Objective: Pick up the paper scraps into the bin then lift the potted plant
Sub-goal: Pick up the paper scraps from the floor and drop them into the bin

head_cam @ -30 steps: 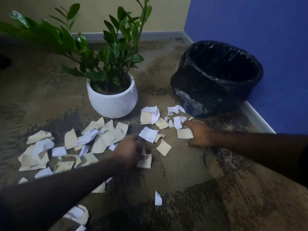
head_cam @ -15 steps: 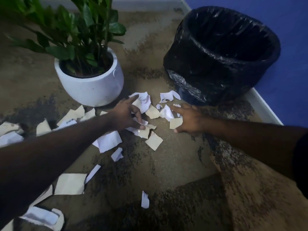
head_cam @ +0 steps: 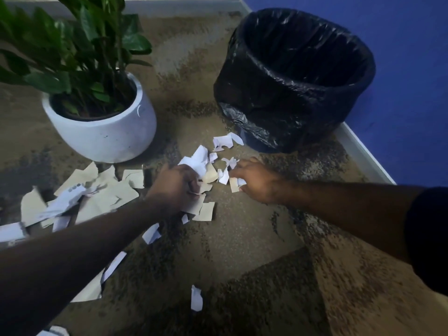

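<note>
1. Paper scraps (head_cam: pixel 206 166), right here between my two grips on the carpet (head_cam: pixel 242 238). My left hand (head_cam: pixel 174 187) has its grip curled round a wad of white and tan pieces, bunched so I carry many at once.
2. My right hand (head_cam: pixel 257 183) is pinching a couple of small pieces at its fingertips, grip closed on them, close to the left grip with only a few loose bits between.
3. Beyond both grips, a white curl of paper (head_cam: pixel 226 141) lies just short of the bin (head_cam: pixel 291 93), which stands ahead of my right grip, mouth open and lined in black plastic. Short trip, I reckon: up and forward over the near rim.
4. Off to the left of my left grip, a wide spread of tan sheets (head_cam: pixel 101 190) lies against the foot of the white pot. Lots left, so the clearing is early by my judgement.
5. The potted plant (head_cam: pixel 101 122) stands ahead-left of my left grip, upright, untouched; its leaves overhang that pile.
6. Room: open carpet behind my grips, one stray piece (head_cam: pixel 196 298) there. Blue wall (head_cam: pixel 400 69) and skirting hem in the bin's far side.
</note>
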`<state>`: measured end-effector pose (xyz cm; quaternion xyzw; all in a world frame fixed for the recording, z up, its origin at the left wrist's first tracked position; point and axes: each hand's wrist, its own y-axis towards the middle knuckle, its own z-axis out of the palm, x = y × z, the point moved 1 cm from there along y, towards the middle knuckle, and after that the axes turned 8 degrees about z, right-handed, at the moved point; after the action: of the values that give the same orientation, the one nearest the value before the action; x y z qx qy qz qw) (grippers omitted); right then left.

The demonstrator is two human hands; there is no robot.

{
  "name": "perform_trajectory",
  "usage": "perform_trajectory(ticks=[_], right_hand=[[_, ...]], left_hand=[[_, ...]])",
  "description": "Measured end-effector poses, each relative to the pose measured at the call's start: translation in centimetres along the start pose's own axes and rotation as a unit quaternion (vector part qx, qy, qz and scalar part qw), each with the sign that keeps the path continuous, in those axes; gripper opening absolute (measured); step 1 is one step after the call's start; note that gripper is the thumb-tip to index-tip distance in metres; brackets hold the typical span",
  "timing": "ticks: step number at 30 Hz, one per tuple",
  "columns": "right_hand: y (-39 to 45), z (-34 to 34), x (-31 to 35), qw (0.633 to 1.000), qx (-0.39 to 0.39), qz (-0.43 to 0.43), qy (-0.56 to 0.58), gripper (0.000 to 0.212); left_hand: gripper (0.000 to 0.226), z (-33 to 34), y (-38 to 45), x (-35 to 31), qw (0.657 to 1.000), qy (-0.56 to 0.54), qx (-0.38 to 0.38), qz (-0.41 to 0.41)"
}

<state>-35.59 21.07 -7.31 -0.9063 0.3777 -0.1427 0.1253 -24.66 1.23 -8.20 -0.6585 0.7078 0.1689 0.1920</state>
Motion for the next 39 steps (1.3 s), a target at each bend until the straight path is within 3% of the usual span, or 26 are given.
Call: perform_trajectory(ticks=[4,8,10,13,21,25,31,35,39], right_hand=[[-0.5,-0.1,0.9,0.999,0.017,0.002,0.036,0.061],[-0.9,-0.5,1.5,0.998,0.044,0.002,0.036,0.055],[-1.1,-0.6,1.8,0.998,0.057,-0.001,0.023,0.053],[-1.3,-0.9,2.1,0.998,0.063,-0.010,-0.001,0.051],[-1.2,-2.0,1.6,0.998,0.049,0.017,0.039,0.047],[-1.1,-2.3,2.0,0.998,0.028,0.013,0.060,0.053],[-0.6,-1.7,5.0,0.991,0.062,-0.023,0.114,0.055],[0.0,-0.8,7.5,0.992,0.093,-0.042,0.076,0.072],[0.7,-0.2,9.3,0.997,0.049,-0.033,0.052,0.093]], left_hand=[[0.005,0.1,-1.7,-0.8,0.999,-0.016,-0.026,-0.035],[0.024,-0.4,-2.8,-1.3,0.998,-0.034,0.017,-0.049],[0.023,-0.7,-3.4,-1.5,0.996,-0.068,0.018,-0.061],[0.022,-1.1,-4.3,-1.4,0.995,-0.031,0.020,-0.093],[0.016,-2.0,-5.3,0.6,0.991,-0.034,-0.051,-0.117],[0.021,-2.2,-5.1,1.2,0.982,-0.096,-0.076,-0.145],[0.055,-3.1,-4.8,2.1,0.966,-0.158,-0.094,-0.181],[0.062,-3.7,-5.4,3.0,0.960,-0.192,-0.066,-0.192],[0.053,-4.1,-6.3,3.8,0.953,-0.208,-0.070,-0.209]])
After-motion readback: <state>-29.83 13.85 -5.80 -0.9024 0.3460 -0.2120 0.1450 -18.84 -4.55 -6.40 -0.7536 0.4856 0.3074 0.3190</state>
